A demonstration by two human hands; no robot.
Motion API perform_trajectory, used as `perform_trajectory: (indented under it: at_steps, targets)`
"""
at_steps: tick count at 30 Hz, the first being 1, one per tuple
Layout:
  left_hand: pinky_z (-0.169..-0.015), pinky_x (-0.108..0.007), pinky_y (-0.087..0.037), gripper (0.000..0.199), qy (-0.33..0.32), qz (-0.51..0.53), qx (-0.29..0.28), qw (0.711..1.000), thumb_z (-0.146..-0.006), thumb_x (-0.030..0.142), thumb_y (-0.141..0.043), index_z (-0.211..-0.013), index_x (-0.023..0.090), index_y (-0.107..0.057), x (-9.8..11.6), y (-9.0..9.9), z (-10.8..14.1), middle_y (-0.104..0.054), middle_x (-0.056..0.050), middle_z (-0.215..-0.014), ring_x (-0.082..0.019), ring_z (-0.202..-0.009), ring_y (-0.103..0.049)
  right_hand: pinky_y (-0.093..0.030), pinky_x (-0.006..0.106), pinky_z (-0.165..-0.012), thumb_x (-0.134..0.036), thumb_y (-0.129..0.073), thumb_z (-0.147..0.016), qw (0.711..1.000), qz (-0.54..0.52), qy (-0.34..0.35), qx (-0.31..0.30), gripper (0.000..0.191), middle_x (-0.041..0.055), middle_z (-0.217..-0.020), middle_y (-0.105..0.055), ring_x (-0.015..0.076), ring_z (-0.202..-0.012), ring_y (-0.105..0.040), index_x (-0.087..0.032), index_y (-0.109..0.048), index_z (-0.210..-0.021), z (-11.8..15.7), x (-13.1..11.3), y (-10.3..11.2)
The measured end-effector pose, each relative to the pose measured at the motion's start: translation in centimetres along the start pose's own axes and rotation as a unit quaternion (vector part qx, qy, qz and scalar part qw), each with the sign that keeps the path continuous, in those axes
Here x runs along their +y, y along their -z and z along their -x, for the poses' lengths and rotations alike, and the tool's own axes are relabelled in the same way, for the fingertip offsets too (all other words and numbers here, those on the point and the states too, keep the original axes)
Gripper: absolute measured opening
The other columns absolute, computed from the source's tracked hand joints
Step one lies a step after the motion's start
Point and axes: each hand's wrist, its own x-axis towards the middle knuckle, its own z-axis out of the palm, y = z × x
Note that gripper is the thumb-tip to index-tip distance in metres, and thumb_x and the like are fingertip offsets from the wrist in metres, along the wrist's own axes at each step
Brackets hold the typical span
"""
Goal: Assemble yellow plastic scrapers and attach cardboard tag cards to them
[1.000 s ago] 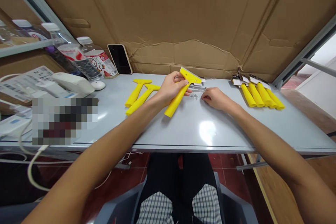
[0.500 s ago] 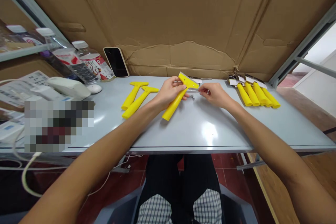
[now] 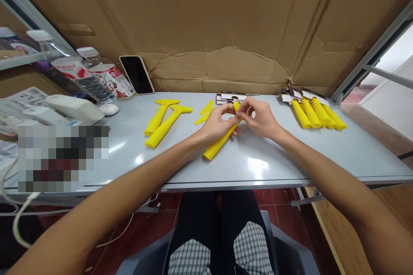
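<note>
My left hand (image 3: 218, 123) grips a yellow plastic scraper handle (image 3: 218, 148), whose lower end rests near the table. My right hand (image 3: 259, 118) pinches the handle's top end (image 3: 237, 106) from the other side, and my fingers hide most of that end. Two more yellow scraper handles (image 3: 160, 125) lie to the left. Two small yellow wedge pieces (image 3: 205, 114) lie just beyond my left hand. Several packaged yellow scrapers (image 3: 312, 114) lie in a row at the right.
White packets (image 3: 230, 98) lie at the table's back edge behind my hands. A smartphone (image 3: 137, 74), plastic bottles (image 3: 97, 73), a white mouse (image 3: 109, 109) and a white desk telephone (image 3: 74, 108) stand at the back left. Cardboard (image 3: 219, 17) lines the back.
My right hand has moved left and joined my left hand at the handle's top. The wide yellow scraper head no longer shows there, and two small yellow wedge pieces now lie on the table.
</note>
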Motion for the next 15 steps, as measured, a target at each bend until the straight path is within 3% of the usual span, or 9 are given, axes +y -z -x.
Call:
perform_trajectory:
  at_steps: [6, 15]
  targets:
    - [-0.061, -0.029, -0.068, 0.019, -0.009, -0.013, 0.019, 1.000, -0.101, 0.025, -0.078, -0.117, 0.016, -0.070, 0.3, 0.2, -0.1, -0.074, -0.017, -0.145, -0.012, -0.066, -0.077, -0.052, 0.036, -0.077, -0.026, -0.067, -0.096, 0.999, 0.025, 0.023, 0.021, 0.009, 0.0034, -0.089, -0.077, 0.0212, -0.079, -0.067, -0.026, -0.059, -0.091, 0.0, 0.2, 0.1]
    - [-0.062, -0.029, -0.069, 0.019, -0.003, -0.012, 0.007, 1.000, -0.103, 0.017, -0.071, -0.121, 0.016, -0.068, 0.2, 0.4, -0.3, -0.070, -0.019, -0.151, -0.013, -0.068, -0.080, -0.055, 0.036, -0.076, -0.026, -0.069, -0.091, 0.999, 0.026, 0.004, 0.033, 0.009, 0.0034, -0.090, -0.078, 0.0205, -0.078, -0.067, -0.026, -0.060, -0.094, -0.2, 1.4, 0.4]
